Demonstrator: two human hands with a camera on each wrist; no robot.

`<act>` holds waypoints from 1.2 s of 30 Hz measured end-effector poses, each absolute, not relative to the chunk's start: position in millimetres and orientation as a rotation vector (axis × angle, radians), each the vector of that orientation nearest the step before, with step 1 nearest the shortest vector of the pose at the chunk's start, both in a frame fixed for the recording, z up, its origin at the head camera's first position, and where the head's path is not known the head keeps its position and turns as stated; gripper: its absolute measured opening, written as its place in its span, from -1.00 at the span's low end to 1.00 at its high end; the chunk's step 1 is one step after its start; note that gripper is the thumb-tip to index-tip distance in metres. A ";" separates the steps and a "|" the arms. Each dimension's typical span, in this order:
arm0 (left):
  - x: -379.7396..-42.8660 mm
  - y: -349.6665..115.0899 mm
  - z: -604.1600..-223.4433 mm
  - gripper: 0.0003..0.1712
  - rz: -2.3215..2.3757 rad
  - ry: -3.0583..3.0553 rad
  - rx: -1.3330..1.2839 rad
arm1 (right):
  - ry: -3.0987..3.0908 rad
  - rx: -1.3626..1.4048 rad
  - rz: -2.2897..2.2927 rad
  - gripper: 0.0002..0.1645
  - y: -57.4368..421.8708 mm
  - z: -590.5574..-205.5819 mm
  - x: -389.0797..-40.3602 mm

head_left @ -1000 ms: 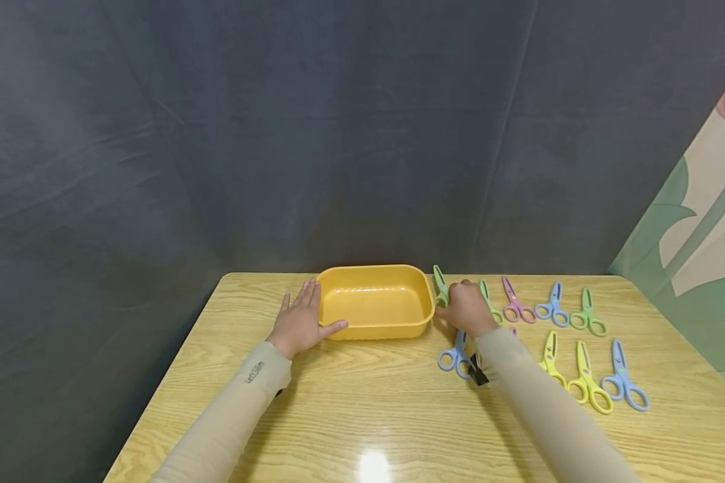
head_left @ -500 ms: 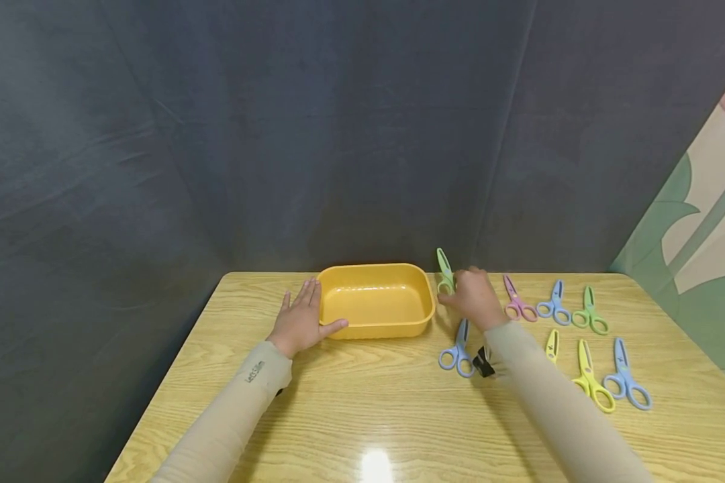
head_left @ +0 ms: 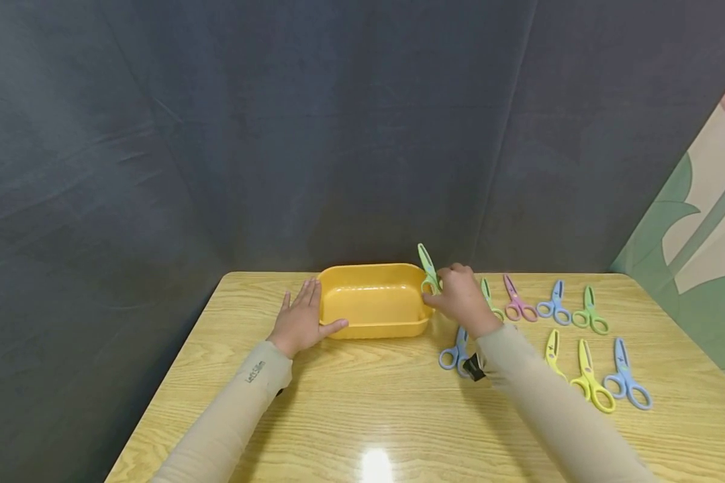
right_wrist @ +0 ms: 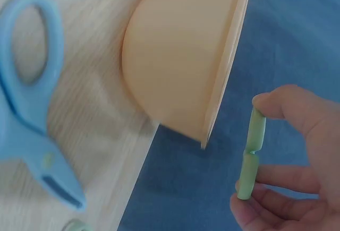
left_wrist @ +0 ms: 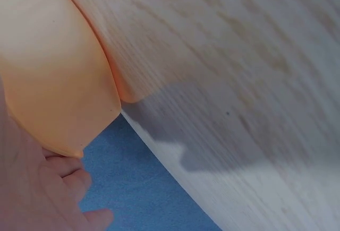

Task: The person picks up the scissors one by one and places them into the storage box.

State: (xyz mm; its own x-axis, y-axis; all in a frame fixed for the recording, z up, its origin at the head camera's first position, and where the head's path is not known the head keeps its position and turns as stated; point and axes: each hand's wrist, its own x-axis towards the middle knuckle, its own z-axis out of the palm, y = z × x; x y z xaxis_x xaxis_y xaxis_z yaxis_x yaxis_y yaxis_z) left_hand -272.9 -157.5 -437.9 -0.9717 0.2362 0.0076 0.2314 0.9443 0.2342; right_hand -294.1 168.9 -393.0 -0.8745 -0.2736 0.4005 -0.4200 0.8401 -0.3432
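My left hand point(head_left: 299, 325) rests with straight, spread fingers against the left end of a yellow plastic tub point(head_left: 371, 331). In the left wrist view its fingers point(left_wrist: 77, 183) touch the tub's rim. Green children's scissors point(head_left: 425, 260) are pinched at the handles by my right hand point(head_left: 464, 302), blades up, raised by the tub's right rim. The right wrist view shows their handles point(right_wrist: 256, 130) edge-on between thumb and fingertips, with the tub wall point(right_wrist: 180, 50) a little apart. Blue scissors point(head_left: 461, 341) lie on the table below that hand, partly hidden by the wrist.
Green scissors point(head_left: 487, 292), purple scissors point(head_left: 512, 290), blue scissors point(head_left: 557, 295) and more green scissors point(head_left: 589, 305) lie along the back right. Yellow scissors point(head_left: 586, 362) and larger blue scissors point(head_left: 623, 365) lie nearer. A dark curtain point(head_left: 362, 134) hangs behind the wooden table point(head_left: 338, 402).
My right hand has lifted the green scissors off the table and moved them left to the tub's right rim. The left hand and the tub have stayed in place.
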 end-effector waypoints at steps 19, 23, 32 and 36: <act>-271.7 -157.6 -437.5 0.33 0.370 3.091 0.386 | -2.688 0.633 0.655 -0.47 137.9 -402.8 -286.2; -273.0 -158.1 -439.4 0.34 0.374 3.091 0.384 | -2.714 0.638 0.656 -0.44 135.7 -406.0 -284.3; -272.6 -157.7 -440.4 0.32 0.383 3.099 0.379 | -2.722 0.678 0.622 -0.49 134.8 -414.4 -285.1; -272.2 -157.5 -439.6 0.33 0.392 3.102 0.381 | -2.729 0.685 0.641 -0.49 134.8 -416.0 -286.5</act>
